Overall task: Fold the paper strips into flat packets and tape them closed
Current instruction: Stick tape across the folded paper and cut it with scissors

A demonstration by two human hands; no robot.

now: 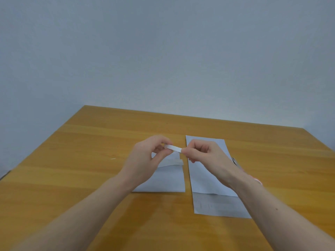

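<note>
A small white strip [173,148], tape or folded paper, is held above the table between both hands. My left hand [146,161] pinches its left end and my right hand [204,156] pinches its right end. Below them a folded white paper [165,178] lies on the wooden table [72,160], with a short pale piece [175,162] across its fold. To the right lies a longer white paper strip [213,196], partly covered by my right forearm.
Scissors [237,164] with a pink handle peek out beside my right wrist, mostly hidden by the arm. A tiny white scrap [113,158] lies on the table to the left. A plain grey wall stands behind the table's far edge.
</note>
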